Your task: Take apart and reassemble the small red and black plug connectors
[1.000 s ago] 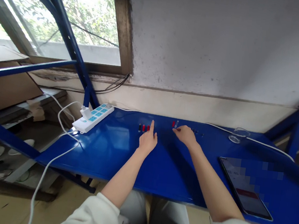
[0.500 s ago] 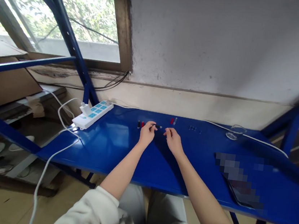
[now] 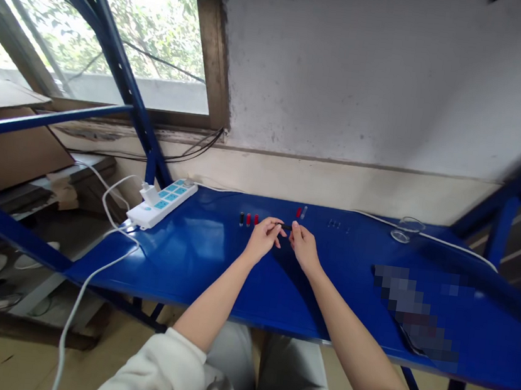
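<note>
My left hand (image 3: 263,238) and my right hand (image 3: 302,246) meet over the blue table (image 3: 214,265), both pinching a small dark piece (image 3: 286,226) between their fingertips. Just left of my left hand stand three small red and black caps (image 3: 248,219) in a row. Behind my right hand lie a red piece (image 3: 299,212) and a clear one (image 3: 304,212). A few tiny dark parts (image 3: 334,224) rest further right.
A white power strip (image 3: 162,202) with a plug and white cable sits at the table's back left. A clear ring and a white wire (image 3: 403,233) lie at the back right. A blurred flat device (image 3: 417,309) lies at the right. Blue shelf struts stand on both sides.
My hands left the table surface and came together. My left hand picked up a small dark piece, and my right hand moved left to pinch its other end.
</note>
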{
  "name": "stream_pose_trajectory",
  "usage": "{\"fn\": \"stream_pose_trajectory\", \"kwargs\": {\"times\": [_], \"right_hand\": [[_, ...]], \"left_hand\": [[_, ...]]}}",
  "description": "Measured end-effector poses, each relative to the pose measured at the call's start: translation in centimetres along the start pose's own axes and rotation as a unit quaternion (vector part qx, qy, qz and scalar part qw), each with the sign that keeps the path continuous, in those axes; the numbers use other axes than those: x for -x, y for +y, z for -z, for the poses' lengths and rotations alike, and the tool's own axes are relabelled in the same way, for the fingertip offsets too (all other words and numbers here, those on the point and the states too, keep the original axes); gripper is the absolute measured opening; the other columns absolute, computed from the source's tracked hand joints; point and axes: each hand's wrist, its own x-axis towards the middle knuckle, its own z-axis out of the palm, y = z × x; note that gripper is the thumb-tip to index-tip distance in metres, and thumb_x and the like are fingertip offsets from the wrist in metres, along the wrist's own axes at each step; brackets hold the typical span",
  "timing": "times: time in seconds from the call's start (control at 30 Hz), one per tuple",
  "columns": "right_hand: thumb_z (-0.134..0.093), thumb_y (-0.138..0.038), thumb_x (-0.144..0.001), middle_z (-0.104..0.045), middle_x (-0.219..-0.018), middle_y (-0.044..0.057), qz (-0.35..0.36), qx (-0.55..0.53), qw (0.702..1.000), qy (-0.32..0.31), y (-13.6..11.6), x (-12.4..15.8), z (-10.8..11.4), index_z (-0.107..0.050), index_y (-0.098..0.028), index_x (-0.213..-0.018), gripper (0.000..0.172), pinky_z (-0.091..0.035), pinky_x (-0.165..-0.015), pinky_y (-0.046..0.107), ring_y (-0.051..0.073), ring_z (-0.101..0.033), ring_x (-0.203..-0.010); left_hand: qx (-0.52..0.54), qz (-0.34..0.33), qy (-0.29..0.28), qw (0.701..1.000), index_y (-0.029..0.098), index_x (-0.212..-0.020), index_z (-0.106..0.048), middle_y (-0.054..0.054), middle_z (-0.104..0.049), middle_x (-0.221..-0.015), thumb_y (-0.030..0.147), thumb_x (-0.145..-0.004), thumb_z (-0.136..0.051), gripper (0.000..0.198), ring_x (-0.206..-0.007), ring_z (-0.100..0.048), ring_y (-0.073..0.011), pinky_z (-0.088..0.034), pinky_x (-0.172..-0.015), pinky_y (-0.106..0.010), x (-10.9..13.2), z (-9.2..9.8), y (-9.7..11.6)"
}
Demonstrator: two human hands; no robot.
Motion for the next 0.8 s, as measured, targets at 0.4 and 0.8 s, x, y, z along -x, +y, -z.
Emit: {"fn": "stream_pose_trajectory", "kwargs": {"times": [0.4,0.8], "right_hand": [[-0.030,-0.058,-0.081,-0.043,-0.048,-0.002,0.010,0.041,0.999,-0.005,-0.5,0.3,0.2,-0.040,-0.020,-0.056,0.046,-0.033,-0.047,0.024,0.012,-0.041,-0.046],[-0.029,-0.051,-0.085,-0.046,-0.051,-0.002,0.060,0.098,0.993,-0.013,-1.5,0.8,0.2,-0.042,-0.020,-0.059,0.042,-0.033,-0.052,0.023,0.011,-0.043,-0.049]], "left_hand": [[-0.122,-0.011,0.007,0.992,0.018,-0.077,-0.046,0.002,-0.057,-0.066,0.042,-0.085,-0.035,0.028,-0.043,-0.050,-0.0061,-0.040,-0.050,-0.019,0.5,-0.1,0.6],[-0.066,0.031,0.034,0.997,0.016,-0.065,-0.044,0.002,-0.051,-0.050,0.050,-0.083,-0.032,0.040,-0.041,-0.048,-0.0086,-0.039,-0.048,-0.021,0.4,-0.3,0.7]]}}
